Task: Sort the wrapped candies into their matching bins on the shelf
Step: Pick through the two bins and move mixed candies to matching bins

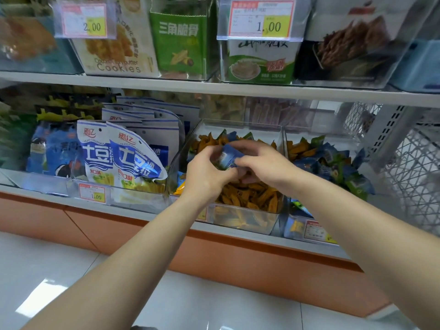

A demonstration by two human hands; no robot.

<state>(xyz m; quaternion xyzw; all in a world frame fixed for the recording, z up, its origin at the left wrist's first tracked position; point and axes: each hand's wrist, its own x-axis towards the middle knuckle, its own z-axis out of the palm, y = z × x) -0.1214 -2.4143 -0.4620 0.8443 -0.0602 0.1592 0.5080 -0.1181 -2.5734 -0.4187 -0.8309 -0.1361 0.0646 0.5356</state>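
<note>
- The shelf (238,90) is running across the whole frame, carrying its goods in clear containers so each kind is staying apart and facing the shopper.
- Blue-and-white snack bags (123,158) are standing upright at centre left, fronts out, probably so that they are easy to read.
- The centre bin (247,222) is sitting just below the middle of the frame, holding mostly orange candies (252,196); a few blue and green wrappers are showing at its back, which look like strays.
- The right bin (292,225) is standing just beside it, toward the right of the frame, and is holding the blue and green candies (333,163), so it is likely the matching home for blue wrappers.
- The left hand (204,172) and right hand (264,160) are meeting over the centre bin, above the orange pile.
- The fingers of both hands are grasping one blue candy (227,158), the left curling round its left end and the right pinching its right end, apparently so that it is lifting clear of the orange ones.
- The blue candy is being held in the air between the hands, at frame centre, not yet over the right bin.
</note>
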